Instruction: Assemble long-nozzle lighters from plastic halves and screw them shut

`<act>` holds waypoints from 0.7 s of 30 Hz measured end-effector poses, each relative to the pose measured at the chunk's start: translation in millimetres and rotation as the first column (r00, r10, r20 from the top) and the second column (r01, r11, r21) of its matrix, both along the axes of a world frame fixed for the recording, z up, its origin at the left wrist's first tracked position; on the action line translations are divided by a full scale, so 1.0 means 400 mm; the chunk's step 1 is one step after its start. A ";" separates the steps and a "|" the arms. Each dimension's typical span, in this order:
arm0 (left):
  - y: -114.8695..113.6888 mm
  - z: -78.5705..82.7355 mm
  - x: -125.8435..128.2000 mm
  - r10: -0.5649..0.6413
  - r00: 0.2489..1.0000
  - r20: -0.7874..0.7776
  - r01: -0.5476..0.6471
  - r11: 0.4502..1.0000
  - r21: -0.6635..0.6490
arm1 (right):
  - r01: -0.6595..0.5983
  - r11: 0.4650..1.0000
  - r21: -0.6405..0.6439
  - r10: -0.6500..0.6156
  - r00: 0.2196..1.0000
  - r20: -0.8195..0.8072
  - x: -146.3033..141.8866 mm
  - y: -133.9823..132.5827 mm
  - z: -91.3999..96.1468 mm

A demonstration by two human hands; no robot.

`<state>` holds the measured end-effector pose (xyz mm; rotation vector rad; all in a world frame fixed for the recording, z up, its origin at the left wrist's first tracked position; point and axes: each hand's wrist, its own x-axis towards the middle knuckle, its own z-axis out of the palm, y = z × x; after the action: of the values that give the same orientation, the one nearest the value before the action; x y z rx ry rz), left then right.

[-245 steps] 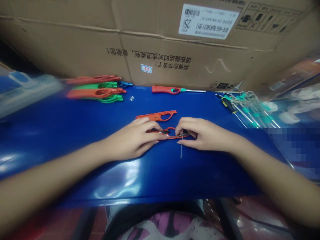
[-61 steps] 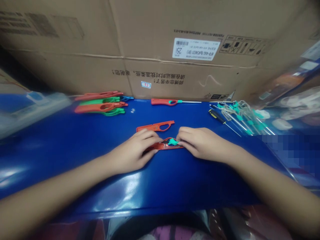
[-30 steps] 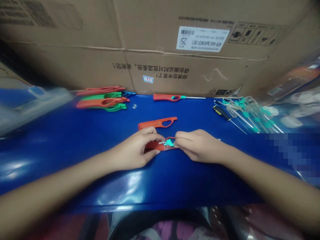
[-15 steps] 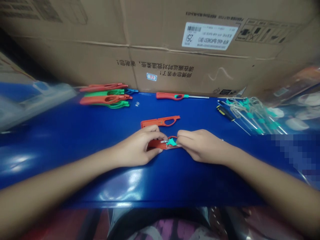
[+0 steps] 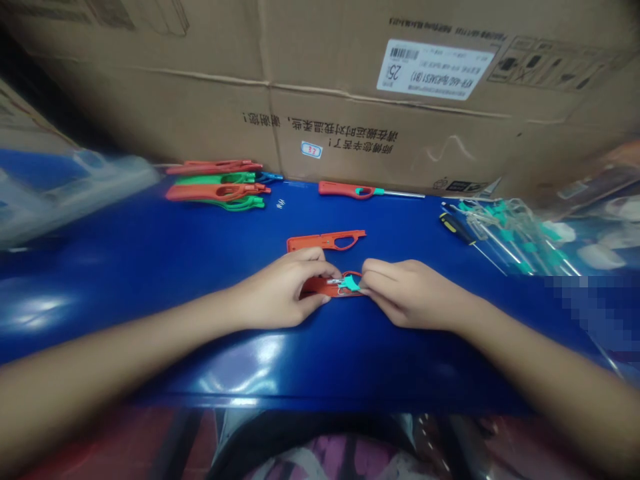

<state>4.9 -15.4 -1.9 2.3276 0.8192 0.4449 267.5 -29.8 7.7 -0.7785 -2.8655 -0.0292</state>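
Note:
An orange lighter-shell half [image 5: 325,287] lies flat on the blue table [image 5: 150,267] between my hands. My left hand [image 5: 285,290] is curled over its left end, thumb and fingers pinching it down. My right hand [image 5: 405,290] is closed at its right end, fingertips pressed on a small teal trigger piece [image 5: 350,283] and a metal part sitting in the shell. A second orange shell half [image 5: 326,240] rests just behind my left hand.
A large cardboard box [image 5: 350,100] walls off the back. Orange and green shells [image 5: 220,185] are stacked at the back left, near a small spring [image 5: 281,203]. An assembled orange lighter [image 5: 365,192] lies by the box. A screwdriver [image 5: 457,227] and teal-tipped metal tubes [image 5: 510,230] lie right.
Compared with 8 s ago, a teal trigger piece now sits in the shell under my fingers. Over the last second my hands have barely shifted; the view has drifted slightly.

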 end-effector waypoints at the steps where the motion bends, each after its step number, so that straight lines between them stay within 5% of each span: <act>1: 0.000 0.000 0.000 -0.001 1.000 -0.002 0.001 1.000 0.003 | -0.004 1.000 -0.003 0.004 1.000 -0.006 0.000 0.000 0.001; 21: 0.000 0.003 0.002 -0.004 1.000 0.026 0.003 0.999 0.042 | -0.011 0.999 -0.036 0.011 1.000 0.020 -0.002 -0.001 0.008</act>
<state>5.7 -15.6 -0.9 2.3568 0.8009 0.4943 266.9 -30.2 10.7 -0.7733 -2.8971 0.0161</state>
